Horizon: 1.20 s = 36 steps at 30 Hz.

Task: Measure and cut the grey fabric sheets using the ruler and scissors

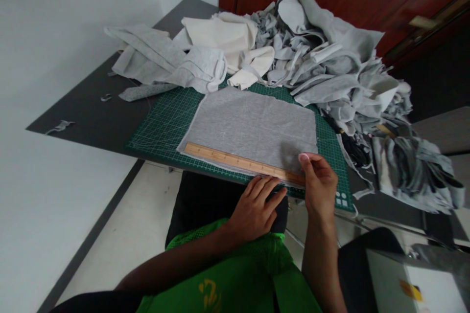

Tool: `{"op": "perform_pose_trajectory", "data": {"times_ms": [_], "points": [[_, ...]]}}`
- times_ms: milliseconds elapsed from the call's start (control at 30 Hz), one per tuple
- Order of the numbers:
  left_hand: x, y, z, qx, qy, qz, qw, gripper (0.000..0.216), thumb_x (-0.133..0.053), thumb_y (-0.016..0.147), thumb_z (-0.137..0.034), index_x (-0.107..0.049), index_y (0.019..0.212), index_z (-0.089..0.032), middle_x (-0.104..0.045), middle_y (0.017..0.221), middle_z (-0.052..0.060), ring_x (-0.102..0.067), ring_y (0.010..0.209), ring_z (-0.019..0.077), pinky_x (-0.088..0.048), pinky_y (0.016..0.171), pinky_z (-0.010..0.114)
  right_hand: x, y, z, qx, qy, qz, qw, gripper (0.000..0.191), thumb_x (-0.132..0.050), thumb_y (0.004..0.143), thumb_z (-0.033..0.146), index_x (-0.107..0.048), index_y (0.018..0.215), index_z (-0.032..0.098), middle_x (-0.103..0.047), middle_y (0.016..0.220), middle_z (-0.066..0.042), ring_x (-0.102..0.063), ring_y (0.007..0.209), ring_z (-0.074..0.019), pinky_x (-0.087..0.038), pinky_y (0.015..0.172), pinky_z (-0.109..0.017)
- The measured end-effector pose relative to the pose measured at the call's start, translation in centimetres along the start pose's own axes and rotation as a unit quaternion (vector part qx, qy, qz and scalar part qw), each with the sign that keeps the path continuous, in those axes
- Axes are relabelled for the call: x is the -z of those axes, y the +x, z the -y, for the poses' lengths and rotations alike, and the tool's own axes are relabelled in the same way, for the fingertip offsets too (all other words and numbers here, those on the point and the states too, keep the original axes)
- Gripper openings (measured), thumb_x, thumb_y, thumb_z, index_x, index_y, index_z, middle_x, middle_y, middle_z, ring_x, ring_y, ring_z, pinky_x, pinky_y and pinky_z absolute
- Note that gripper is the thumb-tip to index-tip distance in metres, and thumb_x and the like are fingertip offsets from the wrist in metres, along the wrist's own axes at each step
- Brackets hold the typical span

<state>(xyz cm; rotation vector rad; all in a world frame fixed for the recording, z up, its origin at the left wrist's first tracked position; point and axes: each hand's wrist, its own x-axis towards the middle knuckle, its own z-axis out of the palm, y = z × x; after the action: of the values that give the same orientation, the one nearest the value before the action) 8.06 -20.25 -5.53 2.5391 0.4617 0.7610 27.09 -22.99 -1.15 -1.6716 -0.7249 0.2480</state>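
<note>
A piece of light grey knit fabric (249,124) lies flat on a green cutting mat (157,124). Along its near edge runs a wooden ruler (235,159). My left hand (257,208) rests at the table's front edge, fingers stretched out, their tips at the ruler's near side. Near the ruler's right end, my right hand (320,181) is closed in a pinch. Between its thumb and fingers shows a small pale pink piece of tailor's chalk (304,157), just above the fabric. The ruler's right end is partly hidden by that hand.
Heaped grey scraps (341,68) cover the back right, beside cream cloth (220,34). More grey cloth (165,58) lies at the back left. A stack of folded strips (414,171) sits at the right. Small scraps (60,127) lie on the dark table (91,78).
</note>
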Motion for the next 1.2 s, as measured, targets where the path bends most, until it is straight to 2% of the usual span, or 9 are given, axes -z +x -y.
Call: {"op": "perform_pose_trajectory", "data": {"times_ms": [333,733,833,900,967,1067,1133,1200], "points": [[-0.1,-0.2,0.2,-0.012,0.009,-0.002,1.000,0.054,-0.054,0.094,-0.016,-0.057,0.148,-0.016,-0.051,0.160,0.014,-0.044,0.151,0.0293,-0.033,0.130,0.050,-0.8,-0.3,0.2,0.001,0.001,0.008,1.000,0.030,-0.078,0.089,0.050,-0.073,0.091,0.021,-0.072,0.087,-0.002,-0.065,0.083,-0.0182,-0.050,0.082,-0.033],[-0.4,-0.3,0.2,-0.004,0.004,0.016,1.000,0.058,-0.055,0.094,-0.015,-0.054,0.152,-0.017,-0.049,0.162,0.014,-0.042,0.153,0.0305,-0.037,0.128,0.053,-1.9,-1.0,0.9,0.005,0.005,0.011,1.000,0.027,-0.077,0.091,0.048,-0.073,0.090,0.021,-0.072,0.087,-0.002,-0.066,0.084,-0.0188,-0.051,0.083,-0.033],[0.1,-0.4,0.0,-0.017,-0.008,0.012,1.000,0.053,-0.056,0.094,-0.016,-0.058,0.147,-0.017,-0.051,0.160,0.015,-0.043,0.151,0.0308,-0.038,0.128,0.053,-1.9,-1.0,1.1,0.008,-0.004,0.024,1.000,0.028,-0.076,0.091,0.048,-0.073,0.090,0.021,-0.071,0.087,-0.002,-0.066,0.084,-0.0189,-0.051,0.081,-0.033],[1.5,-0.5,0.5,-0.047,-0.028,-0.003,0.999,0.046,-0.056,0.094,-0.015,-0.063,0.139,-0.018,-0.056,0.154,0.013,-0.049,0.146,0.0281,-0.040,0.126,0.049,-2.0,-1.1,1.3,0.010,-0.006,0.035,0.999,0.027,-0.076,0.091,0.048,-0.073,0.091,0.021,-0.071,0.086,-0.001,-0.066,0.083,-0.0188,-0.051,0.081,-0.032],[4.2,-0.6,2.1,-0.066,-0.033,-0.041,0.996,0.042,-0.053,0.095,-0.010,-0.065,0.134,-0.021,-0.063,0.145,0.010,-0.057,0.137,0.0235,-0.044,0.122,0.046,-2.0,-1.1,1.4,0.011,-0.007,0.041,0.999,0.027,-0.076,0.091,0.048,-0.073,0.091,0.021,-0.071,0.086,-0.001,-0.066,0.083,-0.0186,-0.051,0.080,-0.032],[9.9,-0.6,6.8,-0.003,0.043,-0.125,0.991,0.039,-0.054,0.096,-0.010,-0.066,0.130,-0.025,-0.069,0.133,0.006,-0.062,0.127,0.0263,-0.045,0.118,0.055,-2.1,-1.1,1.4,0.012,0.000,0.041,0.999,0.027,-0.077,0.091,0.048,-0.073,0.092,0.022,-0.072,0.087,-0.001,-0.066,0.083,-0.0185,-0.052,0.081,-0.033],[13.8,-0.8,10.7,0.044,0.107,-0.109,0.987,0.036,-0.055,0.100,-0.019,-0.064,0.134,-0.022,-0.068,0.133,0.010,-0.061,0.127,0.0300,-0.046,0.115,0.057,-2.1,-1.2,1.4,0.010,0.007,0.035,0.999,0.027,-0.077,0.091,0.048,-0.073,0.092,0.022,-0.071,0.086,-0.001,-0.065,0.083,-0.0183,-0.051,0.080,-0.032],[16.9,-1.2,14.0,0.063,0.137,-0.053,0.987,0.035,-0.052,0.103,-0.028,-0.064,0.135,-0.020,-0.067,0.132,0.012,-0.060,0.127,0.0316,-0.048,0.113,0.055,-2.2,-1.3,1.4,0.008,0.007,0.030,0.999,0.026,-0.078,0.091,0.048,-0.073,0.092,0.022,-0.071,0.085,-0.001,-0.064,0.081,-0.0182,-0.051,0.078,-0.032]]}}
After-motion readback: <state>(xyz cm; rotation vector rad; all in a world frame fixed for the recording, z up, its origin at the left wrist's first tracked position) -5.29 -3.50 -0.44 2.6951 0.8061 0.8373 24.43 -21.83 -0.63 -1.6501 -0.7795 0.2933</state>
